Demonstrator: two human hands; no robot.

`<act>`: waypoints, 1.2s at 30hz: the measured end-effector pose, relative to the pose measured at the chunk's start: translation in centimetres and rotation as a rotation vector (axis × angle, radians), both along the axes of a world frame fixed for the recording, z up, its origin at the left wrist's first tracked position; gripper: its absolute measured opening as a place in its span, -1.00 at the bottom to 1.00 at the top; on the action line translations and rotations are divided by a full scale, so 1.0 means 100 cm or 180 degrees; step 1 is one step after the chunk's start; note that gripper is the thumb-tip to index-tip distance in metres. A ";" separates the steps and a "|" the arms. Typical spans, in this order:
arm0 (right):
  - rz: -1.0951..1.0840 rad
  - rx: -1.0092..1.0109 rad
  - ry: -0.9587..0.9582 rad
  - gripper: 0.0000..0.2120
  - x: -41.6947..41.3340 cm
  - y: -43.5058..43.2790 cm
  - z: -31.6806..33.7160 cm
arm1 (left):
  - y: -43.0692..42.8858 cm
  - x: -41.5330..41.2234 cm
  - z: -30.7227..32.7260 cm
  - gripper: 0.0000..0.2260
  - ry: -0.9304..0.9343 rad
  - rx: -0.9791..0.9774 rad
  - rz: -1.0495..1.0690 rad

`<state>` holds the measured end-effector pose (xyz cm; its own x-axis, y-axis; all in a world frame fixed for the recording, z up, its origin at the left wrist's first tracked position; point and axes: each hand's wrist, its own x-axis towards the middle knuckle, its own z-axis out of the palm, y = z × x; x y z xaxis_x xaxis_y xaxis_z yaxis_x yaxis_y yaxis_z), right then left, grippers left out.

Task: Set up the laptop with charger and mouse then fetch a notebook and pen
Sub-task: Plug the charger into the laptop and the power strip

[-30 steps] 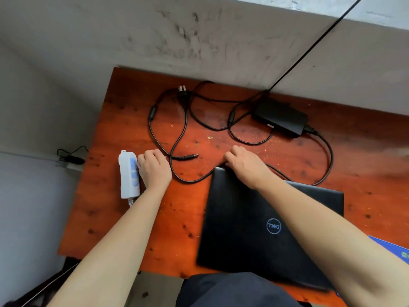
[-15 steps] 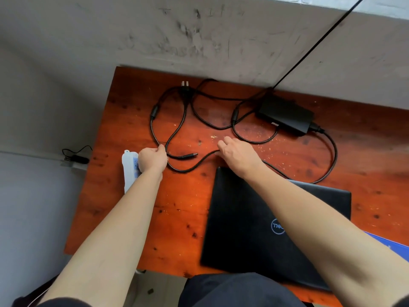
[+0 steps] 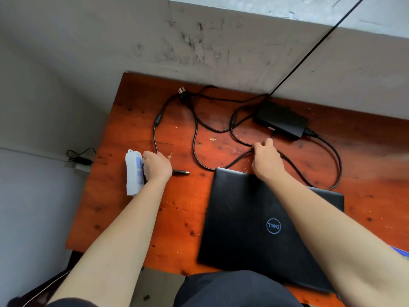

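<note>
A closed black laptop lies on the red-brown wooden table. Its charger brick sits at the back, with the black charger cable looped across the table and the wall plug lying loose near the back edge. My left hand is closed on the cable just behind the barrel connector, which sticks out to the right of the fist. Beyond the laptop's far edge, my right hand pinches a cable loop. No mouse, notebook or pen is in view.
A white power strip lies beside my left hand near the table's left edge. A thin black cable runs up the scuffed wall. A blue object pokes in at the right edge. A small black device rests on a ledge at the left.
The barrel connector has shifted toward me and left, now in my left fist. My right hand has moved right along the cable, away from the laptop's far-left corner.
</note>
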<state>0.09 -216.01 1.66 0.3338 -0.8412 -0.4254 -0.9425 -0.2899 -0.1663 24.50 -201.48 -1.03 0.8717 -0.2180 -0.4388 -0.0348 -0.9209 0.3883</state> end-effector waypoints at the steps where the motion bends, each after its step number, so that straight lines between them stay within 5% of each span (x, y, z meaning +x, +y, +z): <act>1: -0.0060 0.0052 -0.0046 -0.58 -0.002 0.007 -0.001 | 0.005 -0.009 0.002 -0.73 -0.0119 -0.0008 -0.0068; 5: -0.0049 -0.0183 -0.0406 -0.42 -0.017 0.046 -0.001 | 0.028 -0.051 0.000 -0.63 -0.0889 0.0131 -0.1199; 10: 0.0470 0.0102 -0.0210 -0.23 -0.044 0.105 -0.014 | 0.059 -0.078 -0.009 -0.56 -0.1081 0.0554 -0.2234; 16: 0.0767 0.0299 -0.0109 -0.10 -0.070 0.130 -0.032 | 0.075 -0.088 0.006 -0.75 -0.1537 0.0559 -0.3040; 24: 0.0676 -0.0003 -0.0486 -0.08 -0.072 0.137 -0.045 | 0.079 -0.120 0.017 -0.77 -0.1543 0.0153 -0.2610; 36: -0.0094 -0.0514 -0.0711 -0.21 -0.047 0.156 -0.054 | 0.062 -0.105 -0.011 -0.81 -0.1801 -0.0636 -0.3154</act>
